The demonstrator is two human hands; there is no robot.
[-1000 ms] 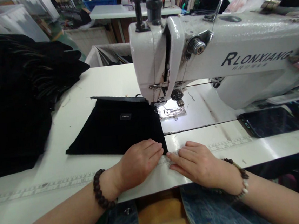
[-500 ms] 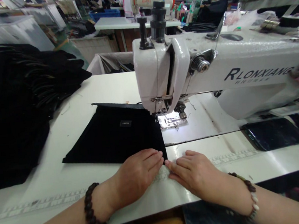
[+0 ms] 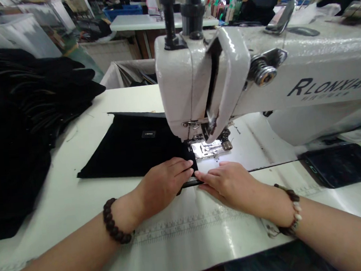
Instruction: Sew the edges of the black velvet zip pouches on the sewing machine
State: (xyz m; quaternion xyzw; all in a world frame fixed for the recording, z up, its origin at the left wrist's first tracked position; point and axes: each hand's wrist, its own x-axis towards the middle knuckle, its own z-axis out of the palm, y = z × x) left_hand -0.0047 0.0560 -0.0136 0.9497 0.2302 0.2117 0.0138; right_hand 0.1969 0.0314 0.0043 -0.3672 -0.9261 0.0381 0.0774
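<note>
A black fabric piece (image 3: 131,151) with a small label (image 3: 149,134) lies flat on the white sewing table (image 3: 78,196), its right edge under the head of the white sewing machine (image 3: 200,78). My left hand (image 3: 164,184) rests on the fabric's near right corner, fingers stretched out and pressing down. My right hand (image 3: 226,182) lies flat beside it, fingertips touching the same corner, just in front of the lit presser foot (image 3: 209,147). Both wrists wear bead bracelets.
A tall stack of black fabric (image 3: 16,125) fills the table's left side. A dark phone (image 3: 346,166) lies on the right. A printed ruler strip (image 3: 189,226) runs along the table front. Behind stand a bin (image 3: 129,72) and other work tables.
Both hands have slid the fabric corner forward, away from me, closer to the presser foot. The ruler strip now lies behind my hands, nearer to me.
</note>
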